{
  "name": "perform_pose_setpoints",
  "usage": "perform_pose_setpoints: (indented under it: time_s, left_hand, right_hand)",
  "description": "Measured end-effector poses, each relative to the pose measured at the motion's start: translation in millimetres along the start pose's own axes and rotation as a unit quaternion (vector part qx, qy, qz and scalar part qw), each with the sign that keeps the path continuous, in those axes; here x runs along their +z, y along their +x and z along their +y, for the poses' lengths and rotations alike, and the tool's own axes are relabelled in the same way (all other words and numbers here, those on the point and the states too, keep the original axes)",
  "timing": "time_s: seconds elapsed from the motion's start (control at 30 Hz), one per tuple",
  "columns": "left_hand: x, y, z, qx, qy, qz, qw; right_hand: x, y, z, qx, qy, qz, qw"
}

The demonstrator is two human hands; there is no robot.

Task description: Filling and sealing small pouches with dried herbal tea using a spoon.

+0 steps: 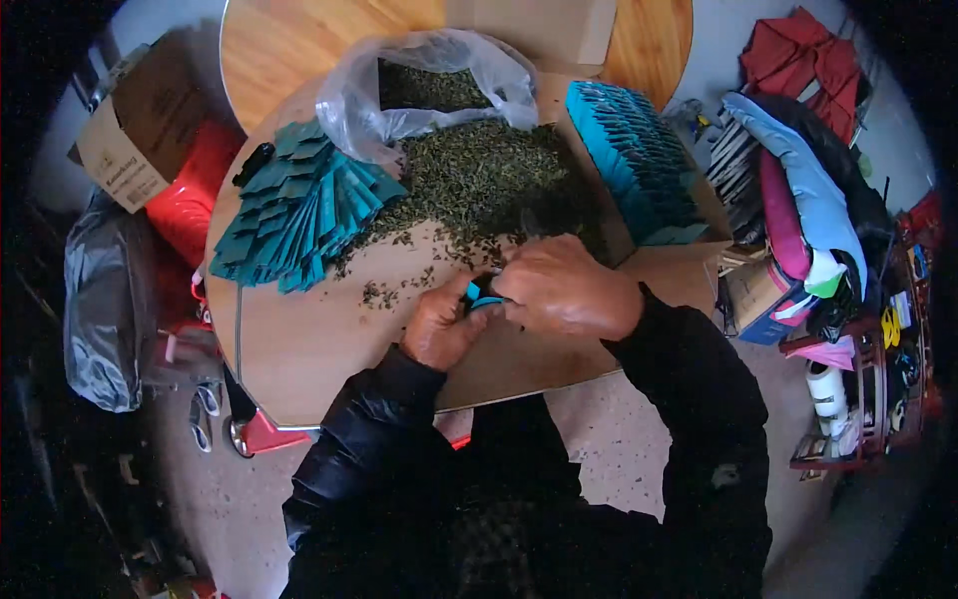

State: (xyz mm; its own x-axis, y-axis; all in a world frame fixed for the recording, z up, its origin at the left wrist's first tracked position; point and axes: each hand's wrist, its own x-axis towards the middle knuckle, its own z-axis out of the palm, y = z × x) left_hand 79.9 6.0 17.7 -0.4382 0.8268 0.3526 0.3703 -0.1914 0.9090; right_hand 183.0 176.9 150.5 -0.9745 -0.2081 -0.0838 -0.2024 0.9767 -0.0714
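Near the table's front edge my left hand [444, 320] holds a small teal packet [485, 301] that looks opened at the top. My right hand [569, 288] is closed at the packet's mouth; what its fingers hold is mostly hidden, though something clear and thin shows above them. Just beyond lies a heap of dried green leaves [494, 176], looking like loose tea, spilling from a clear plastic bag [344, 123]. Flat teal packets [299, 217] are fanned out to the left of the heap. To its right, a cardboard box [673, 266] holds tightly packed rows of teal packets [629, 161].
A round wooden table [284, 45] stands behind the work board. On the left are an open carton [123, 153], a red container and a grey plastic bag [105, 299]. At right are piled clothes [804, 187], a red umbrella and a shelf with a white roll [827, 393].
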Motion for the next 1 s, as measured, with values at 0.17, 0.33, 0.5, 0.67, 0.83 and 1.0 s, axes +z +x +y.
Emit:
perform_pose_setpoints:
  time_s: [0.17,0.33,0.5,0.67,0.83,1.0]
  left_hand:
    - [4,2,19,-0.010,0.025,0.018,0.999]
    - [3,-2,5,-0.018,-0.010,0.044,0.999]
    - [0,-3,13,-0.041,-0.095,0.062,0.993]
    - [5,3,17,-0.011,-0.044,0.094,0.995]
    - [-2,0,10,-0.076,-0.082,0.028,0.993]
    - [-1,-2,19,-0.071,-0.144,0.024,0.987]
  right_hand:
    - [6,-6,7,-0.055,0.002,0.038,0.998]
    - [10,-8,7,-0.095,0.154,0.188,0.965]
    - [24,-11,-1,-0.047,0.331,0.235,0.913]
    - [49,-15,3,0.034,0.357,0.243,0.901]
    - [62,-17,7,0.089,0.400,0.212,0.887]
    - [67,-18,1,0.074,0.516,0.245,0.818]
